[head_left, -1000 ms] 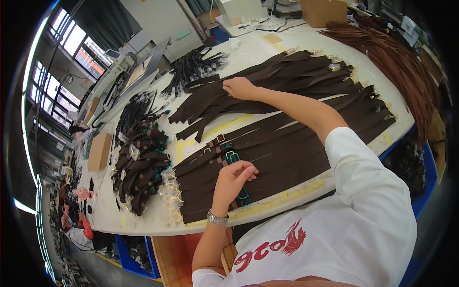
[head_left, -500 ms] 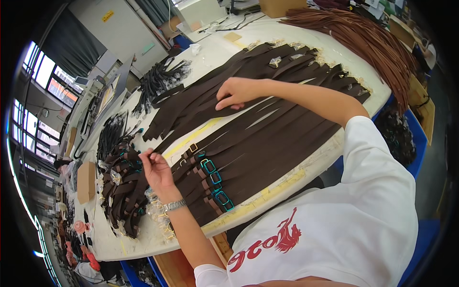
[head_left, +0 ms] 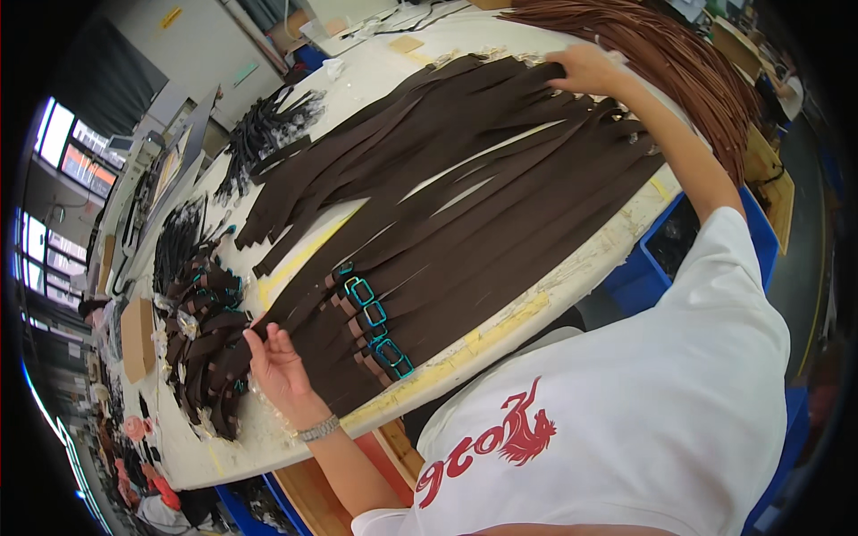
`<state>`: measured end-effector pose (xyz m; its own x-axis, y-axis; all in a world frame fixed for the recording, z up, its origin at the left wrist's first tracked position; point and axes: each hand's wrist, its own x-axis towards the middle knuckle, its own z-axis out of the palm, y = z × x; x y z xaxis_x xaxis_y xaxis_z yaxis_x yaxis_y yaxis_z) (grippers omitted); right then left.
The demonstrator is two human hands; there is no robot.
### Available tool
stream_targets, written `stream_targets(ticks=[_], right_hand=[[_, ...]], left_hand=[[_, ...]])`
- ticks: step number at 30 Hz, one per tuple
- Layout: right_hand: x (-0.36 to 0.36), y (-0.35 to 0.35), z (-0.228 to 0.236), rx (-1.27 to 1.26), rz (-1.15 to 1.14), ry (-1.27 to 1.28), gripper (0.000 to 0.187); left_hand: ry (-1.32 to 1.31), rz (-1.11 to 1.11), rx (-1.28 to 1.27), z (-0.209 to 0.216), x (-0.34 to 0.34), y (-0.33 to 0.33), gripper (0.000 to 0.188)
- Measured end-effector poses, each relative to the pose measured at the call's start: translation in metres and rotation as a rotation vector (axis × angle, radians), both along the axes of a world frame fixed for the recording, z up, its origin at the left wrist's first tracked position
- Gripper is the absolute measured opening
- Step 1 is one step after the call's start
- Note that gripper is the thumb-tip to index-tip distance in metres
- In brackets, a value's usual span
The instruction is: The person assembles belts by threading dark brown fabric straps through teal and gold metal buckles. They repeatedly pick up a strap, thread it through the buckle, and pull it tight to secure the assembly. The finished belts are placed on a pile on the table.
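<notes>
Left hand half-curled beside dark straps; right hand bent over far ends; 2 grips unclear from here.

The left hand, fingers bent, is at lower left; the right hand, arm outstretched, at upper right.

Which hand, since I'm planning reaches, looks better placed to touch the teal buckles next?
Probably the left hand: it is close to the teal buckles, on their left. The right hand is much farther off, at the upper-right ends of the dark brown straps.
</notes>
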<state>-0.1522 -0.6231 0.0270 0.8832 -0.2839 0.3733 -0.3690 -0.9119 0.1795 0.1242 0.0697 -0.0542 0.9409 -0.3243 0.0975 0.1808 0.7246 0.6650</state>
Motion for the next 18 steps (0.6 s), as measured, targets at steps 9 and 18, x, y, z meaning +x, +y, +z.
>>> stream_targets(ticks=[9, 18], right_hand=[[-0.032, 0.007, 0.012, 0.322, -0.213, 0.724, 0.076], [0.137, 0.358, -0.024, 1.249, 0.755, 0.302, 0.039]], left_hand=[[0.044, -0.212, 0.216, 0.001, -0.097, -0.130, 0.041], [-0.251, -0.370, 0.444, 0.024, -0.118, -0.145, 0.047]])
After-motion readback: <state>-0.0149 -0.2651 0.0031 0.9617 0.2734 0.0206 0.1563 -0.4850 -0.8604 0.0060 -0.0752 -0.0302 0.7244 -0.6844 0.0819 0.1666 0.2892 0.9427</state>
